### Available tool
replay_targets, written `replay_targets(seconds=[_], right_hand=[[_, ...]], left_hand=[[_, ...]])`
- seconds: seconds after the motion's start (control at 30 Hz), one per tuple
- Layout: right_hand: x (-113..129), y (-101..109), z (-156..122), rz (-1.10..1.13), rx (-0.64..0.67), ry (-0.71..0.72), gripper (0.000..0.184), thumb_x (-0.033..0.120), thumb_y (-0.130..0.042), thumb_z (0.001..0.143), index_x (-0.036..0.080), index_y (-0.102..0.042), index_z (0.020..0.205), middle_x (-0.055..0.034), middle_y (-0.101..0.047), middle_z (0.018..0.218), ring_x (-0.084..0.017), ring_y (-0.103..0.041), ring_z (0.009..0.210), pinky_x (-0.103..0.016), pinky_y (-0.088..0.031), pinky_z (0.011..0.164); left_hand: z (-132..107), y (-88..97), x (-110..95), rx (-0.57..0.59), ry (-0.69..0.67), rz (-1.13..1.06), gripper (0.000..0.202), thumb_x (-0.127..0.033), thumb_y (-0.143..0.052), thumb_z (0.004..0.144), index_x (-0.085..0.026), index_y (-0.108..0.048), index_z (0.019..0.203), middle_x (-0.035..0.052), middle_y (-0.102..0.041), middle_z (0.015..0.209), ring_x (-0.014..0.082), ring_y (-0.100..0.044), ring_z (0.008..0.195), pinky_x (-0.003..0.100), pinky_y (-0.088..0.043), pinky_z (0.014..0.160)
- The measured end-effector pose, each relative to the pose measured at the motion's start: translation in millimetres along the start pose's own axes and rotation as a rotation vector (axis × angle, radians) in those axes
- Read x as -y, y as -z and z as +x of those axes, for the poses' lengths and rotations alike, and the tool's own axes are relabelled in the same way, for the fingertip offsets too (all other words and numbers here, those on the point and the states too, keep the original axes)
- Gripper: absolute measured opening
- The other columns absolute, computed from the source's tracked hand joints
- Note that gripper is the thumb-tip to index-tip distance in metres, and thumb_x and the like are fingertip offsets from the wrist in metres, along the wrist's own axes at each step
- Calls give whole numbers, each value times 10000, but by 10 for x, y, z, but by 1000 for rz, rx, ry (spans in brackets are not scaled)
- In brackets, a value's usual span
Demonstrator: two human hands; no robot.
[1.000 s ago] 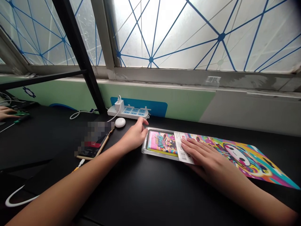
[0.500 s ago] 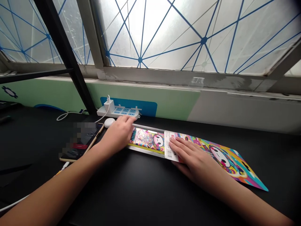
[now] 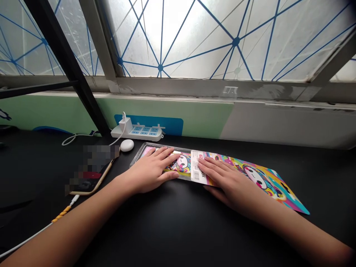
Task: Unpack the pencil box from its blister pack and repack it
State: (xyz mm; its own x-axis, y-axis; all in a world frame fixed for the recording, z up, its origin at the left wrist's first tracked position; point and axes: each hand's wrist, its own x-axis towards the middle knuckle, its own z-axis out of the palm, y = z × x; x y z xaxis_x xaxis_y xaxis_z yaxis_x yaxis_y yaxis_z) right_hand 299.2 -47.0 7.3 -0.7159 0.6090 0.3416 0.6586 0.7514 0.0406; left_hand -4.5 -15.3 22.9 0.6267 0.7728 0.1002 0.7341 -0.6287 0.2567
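A clear plastic tray [image 3: 134,158] lies on the dark table, with a colourful cartoon-printed packet [image 3: 183,162] inside it. From its right end stretches a bright printed card [image 3: 256,176] with a white barcode label [image 3: 195,167] near the join. My left hand [image 3: 151,168] rests palm down across the tray and packet, fingers spread and pointing right. On the card, just right of the label, my right hand [image 3: 226,181] lies flat with its fingers stretched out. Both palms hide part of the print beneath them.
Left of the tray lies a phone [image 3: 104,177] on a white charging cable [image 3: 33,234], partly blurred out. A round white case [image 3: 127,145] sits beside it. Behind stands a power strip [image 3: 144,131] with a charger plugged in. A black slanted post [image 3: 72,74] rises at left.
My left hand has come down from the tray's far left end and moved right, opening flat over the packet. The right hand stays on the card. The view has shifted slightly.
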Motion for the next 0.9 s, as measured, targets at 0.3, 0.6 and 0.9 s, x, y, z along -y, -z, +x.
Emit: replay_targets(seconds=[0.3,0.6,0.9], right_hand=[[-218,158,-143,-10,36,-54,420,255,-615,896,206,-634,1313,-126,-712,1300,-302,-668,1196,-458,-576,971],[-148,213,-151,-60,112,15,382,120,-575,818,188,-715,1167,-114,-758,1209,-283,-716,1084,-423,-598,914],[817,178,-135,-51,-23,200,393,209,-539,891,167,-715,1239,-97,-769,1216,-280,-728,1045,-393,-581,946]], left_hand=[[-23,194,95,-33,89,-1,555,-598,-431,1021,-293,-543,1470,90,-567,1479,306,-516,1346,414,-372,1105],[-7,201,284,-93,160,108,509,-551,-446,1013,-283,-611,1413,101,-637,1272,318,-564,1175,438,-442,994],[38,105,69,-144,130,165,526,-580,-429,1021,-280,-624,1407,127,-623,1201,331,-556,1084,482,-450,962]])
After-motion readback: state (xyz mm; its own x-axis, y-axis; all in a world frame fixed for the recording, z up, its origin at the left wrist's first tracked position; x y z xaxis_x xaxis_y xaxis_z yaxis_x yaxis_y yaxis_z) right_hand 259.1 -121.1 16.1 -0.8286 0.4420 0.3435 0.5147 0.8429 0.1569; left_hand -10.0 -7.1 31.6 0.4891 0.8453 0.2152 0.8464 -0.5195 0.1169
